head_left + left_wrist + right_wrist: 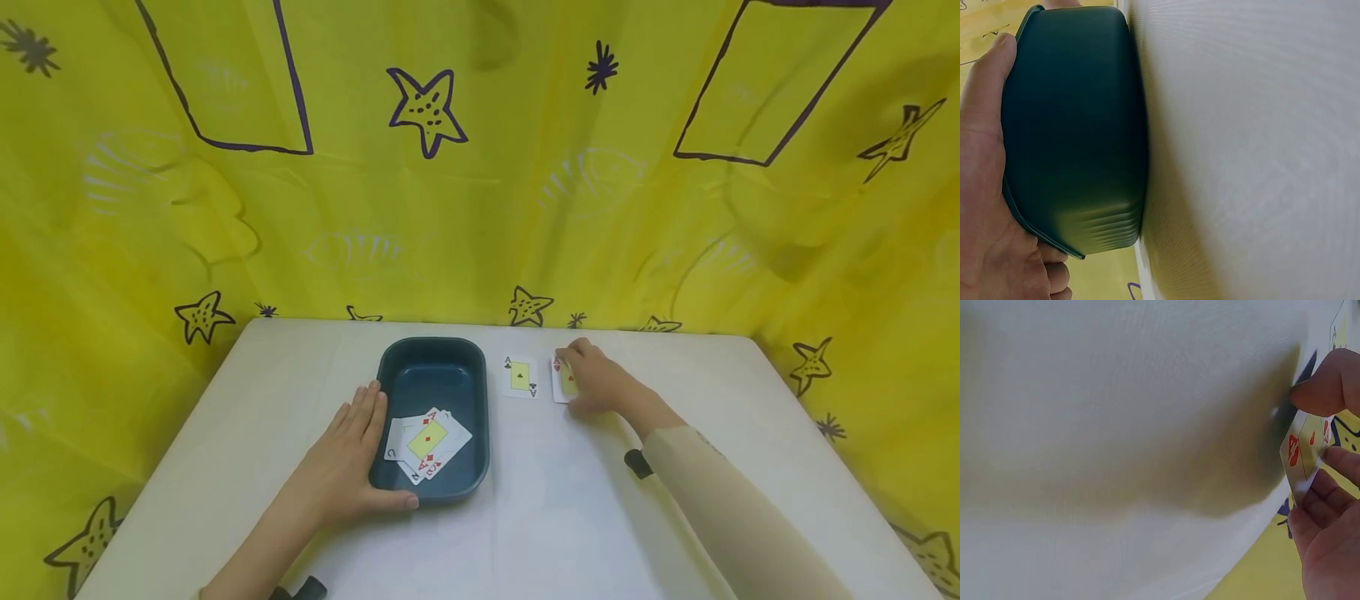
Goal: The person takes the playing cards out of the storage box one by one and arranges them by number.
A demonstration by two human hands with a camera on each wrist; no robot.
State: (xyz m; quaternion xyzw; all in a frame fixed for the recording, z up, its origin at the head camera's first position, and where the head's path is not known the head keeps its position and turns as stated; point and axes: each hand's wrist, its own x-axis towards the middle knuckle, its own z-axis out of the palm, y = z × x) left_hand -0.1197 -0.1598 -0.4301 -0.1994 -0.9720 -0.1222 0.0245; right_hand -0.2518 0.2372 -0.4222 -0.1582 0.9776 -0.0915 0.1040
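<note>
My left hand (341,462) rests along the left side of a dark teal rectangular tray (431,387), fingers straight on its rim and thumb spread at the near edge. Inside the tray's near half lies a loose pile of playing cards, with an ace of diamonds (427,439) on top. To the right, my right hand (600,383) holds an ace of hearts (558,390) by its edges, thumb on one side and fingers on the other. The right wrist view shows this ace of hearts (1302,453) between them, close to the tabletop.
An ace of clubs (520,377) lies face up between the tray and my right hand. White cloth covers the table (555,517). Behind it hangs a yellow curtain (480,233) printed with starfish and fish.
</note>
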